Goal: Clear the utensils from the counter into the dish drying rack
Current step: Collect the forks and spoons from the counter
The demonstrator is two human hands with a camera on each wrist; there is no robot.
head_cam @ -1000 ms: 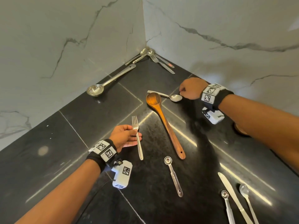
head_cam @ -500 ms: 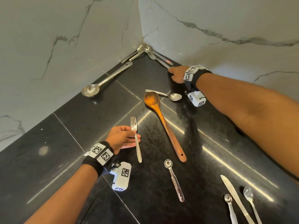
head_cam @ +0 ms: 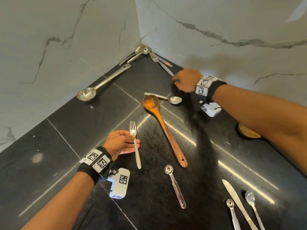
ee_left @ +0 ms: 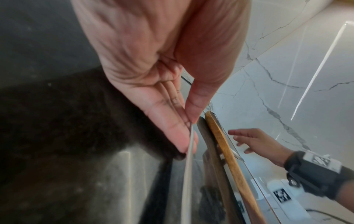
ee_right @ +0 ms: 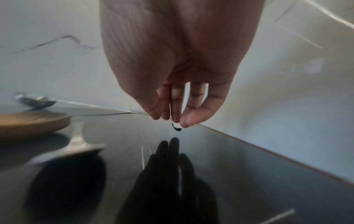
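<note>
The left hand [head_cam: 120, 143] is pinching the fork [head_cam: 135, 143] by its handle between thumb and fingers, just left of the wooden spoon [head_cam: 163, 128] on the table [head_cam: 83, 127]. The right hand [head_cam: 186, 80] is reaching beyond the wooden spoon's bowl with fingers extended and empty, fingertips at the handle end of the corner fork [head_cam: 162, 64].

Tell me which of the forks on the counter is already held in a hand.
The fork near the wooden spoon: the left hand pinches its handle. The other fork lies untouched in the far corner, with the right hand just short of its handle end.
</note>
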